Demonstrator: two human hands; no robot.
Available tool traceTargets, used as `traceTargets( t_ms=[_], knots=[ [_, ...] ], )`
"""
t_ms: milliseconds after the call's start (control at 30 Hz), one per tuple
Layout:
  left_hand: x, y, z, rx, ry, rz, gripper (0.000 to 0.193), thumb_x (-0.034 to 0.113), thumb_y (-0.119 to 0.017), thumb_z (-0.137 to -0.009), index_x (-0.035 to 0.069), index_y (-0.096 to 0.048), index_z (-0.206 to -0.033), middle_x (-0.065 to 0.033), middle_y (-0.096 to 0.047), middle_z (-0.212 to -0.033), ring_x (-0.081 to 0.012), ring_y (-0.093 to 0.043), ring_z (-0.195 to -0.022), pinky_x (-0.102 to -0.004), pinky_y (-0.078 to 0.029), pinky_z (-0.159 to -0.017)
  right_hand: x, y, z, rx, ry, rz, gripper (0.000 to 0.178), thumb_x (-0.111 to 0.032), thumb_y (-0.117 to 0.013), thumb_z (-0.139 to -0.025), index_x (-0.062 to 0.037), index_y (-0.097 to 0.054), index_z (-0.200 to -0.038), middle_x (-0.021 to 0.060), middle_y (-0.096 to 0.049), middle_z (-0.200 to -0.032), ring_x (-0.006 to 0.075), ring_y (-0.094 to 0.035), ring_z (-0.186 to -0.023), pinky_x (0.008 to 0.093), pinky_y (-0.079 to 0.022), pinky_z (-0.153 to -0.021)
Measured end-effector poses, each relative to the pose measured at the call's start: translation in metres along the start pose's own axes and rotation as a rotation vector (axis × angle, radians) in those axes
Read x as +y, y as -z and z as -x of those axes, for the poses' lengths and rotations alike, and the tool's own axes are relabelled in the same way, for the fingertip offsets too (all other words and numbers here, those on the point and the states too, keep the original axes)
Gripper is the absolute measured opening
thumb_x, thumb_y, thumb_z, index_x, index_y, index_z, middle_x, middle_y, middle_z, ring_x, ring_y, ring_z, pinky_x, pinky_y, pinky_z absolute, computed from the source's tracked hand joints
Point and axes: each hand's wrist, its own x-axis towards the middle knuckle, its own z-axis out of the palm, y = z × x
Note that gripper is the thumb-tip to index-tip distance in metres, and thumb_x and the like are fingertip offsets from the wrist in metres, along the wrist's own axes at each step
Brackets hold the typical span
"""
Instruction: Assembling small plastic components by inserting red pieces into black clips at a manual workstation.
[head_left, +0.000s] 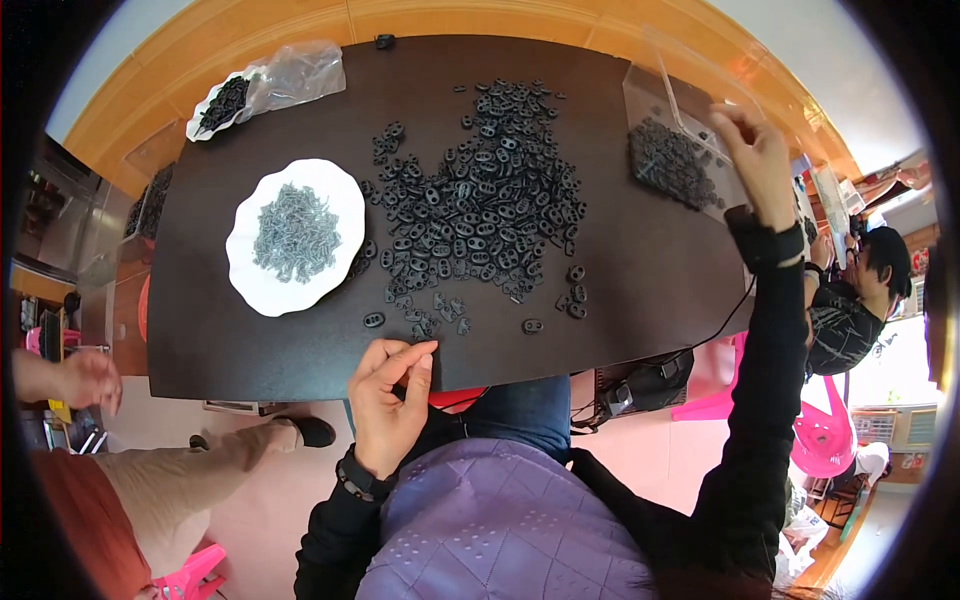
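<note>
Near the table's front edge, my left hand (390, 400) is pinched, thumb against forefinger; anything between them is too small to make out. Just beyond it lie a few small black loose parts (424, 324). My right hand (755, 150) reaches over a clear plastic box (650, 95) at the far right, its fingers parted. A small black piece (703, 135) shows just below those fingertips, apparently apart from them. Inside the box is a heap of dark pieces (672, 165). A big pile of black two-hole cord locks (480, 190) spreads across the middle of the table.
On the left stands a scalloped white plate (245, 265) of small, shiny, spring-like pieces (297, 233). Another white dish (205, 105) with black parts sits by a clear bag (300, 75) at the back left. One person's hand (90, 380) shows at left; another person (860, 300) is at right.
</note>
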Motion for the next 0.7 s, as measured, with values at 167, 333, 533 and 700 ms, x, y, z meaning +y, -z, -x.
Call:
traceTargets(
  t_ms=[167, 333, 533, 700],
  knots=[
    [0.000, -0.004, 0.000, -0.014, 0.043, -0.015, 0.014, 0.004, -0.068, -0.094, 0.003, -0.076, -0.106, -0.0028, -0.058, -0.085, -0.0085, -0.050, -0.066, -0.0223, -0.040, -0.060, -0.090, -0.060, 0.089, -0.499, 0.269, -0.182, 0.015, -0.012, -0.069, -0.092, -0.0040, -0.072, -0.103, 0.0077, -0.071, -0.088, 0.0156, -0.065, -0.082, 0.0284, -0.050, -0.075],
    [0.001, -0.006, 0.000, -0.030, 0.014, -0.003, 0.014, 0.004, -0.070, -0.093, 0.003, -0.076, -0.106, -0.0036, -0.058, -0.085, -0.0089, -0.052, -0.065, -0.0226, -0.042, -0.059, -0.104, -0.103, 0.142, -0.587, 0.467, -0.154, 0.012, -0.010, -0.072, -0.083, -0.0063, -0.071, -0.094, 0.0097, -0.067, -0.087, 0.0305, -0.062, -0.085, 0.0391, -0.050, -0.076],
    [0.001, -0.007, 0.002, -0.007, -0.002, -0.002, 0.015, 0.005, -0.071, -0.092, 0.002, -0.075, -0.106, -0.0047, -0.060, -0.086, -0.0101, -0.057, -0.066, -0.0226, -0.045, -0.060, -0.105, -0.123, 0.151, -0.529, 0.485, -0.070, 0.010, -0.010, -0.072, -0.081, -0.0084, -0.068, -0.089, 0.0074, -0.062, -0.084, 0.0301, -0.058, -0.087, 0.0405, -0.049, -0.074],
    [0.002, -0.008, 0.002, -0.014, 0.011, -0.030, 0.015, 0.006, -0.071, -0.092, 0.002, -0.075, -0.107, -0.0051, -0.061, -0.087, -0.0104, -0.058, -0.067, -0.0229, -0.046, -0.061, -0.107, -0.128, 0.154, -0.484, 0.532, -0.067, 0.010, -0.010, -0.071, -0.083, -0.0084, -0.065, -0.090, 0.0069, -0.059, -0.085, 0.0296, -0.057, -0.088, 0.0405, -0.049, -0.074]
  ],
)
